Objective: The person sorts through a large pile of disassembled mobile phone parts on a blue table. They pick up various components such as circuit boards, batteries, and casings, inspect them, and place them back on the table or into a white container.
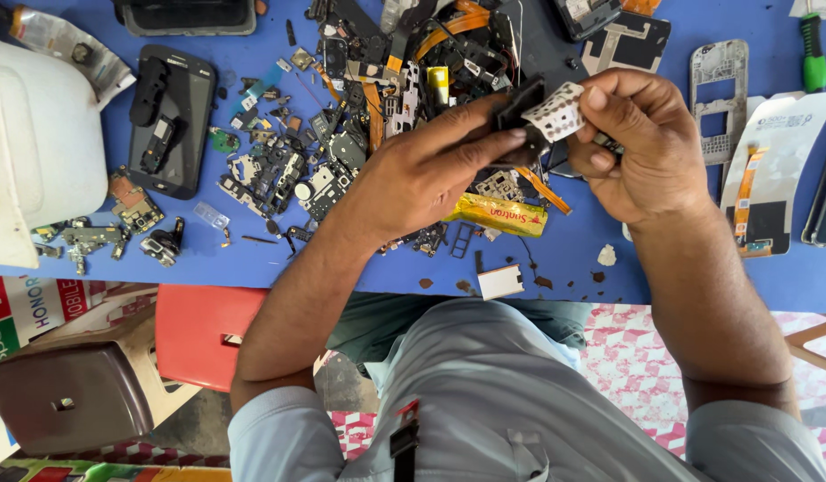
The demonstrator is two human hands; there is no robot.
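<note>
Black plastic phone part (518, 114) sat pinched between both hands, left hand (431, 170) gripping it, right hand (645, 147) peeling its perforated white strip (556, 112) rightward.

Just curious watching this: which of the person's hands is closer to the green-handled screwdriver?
Right. The right hand is beside it, towards the screwdriver at the table's far right edge; the left hand sits farther away, beyond the right.

Scattered phone parts (341, 134) crowd the blue table (591, 259) (near edge barer).
</note>
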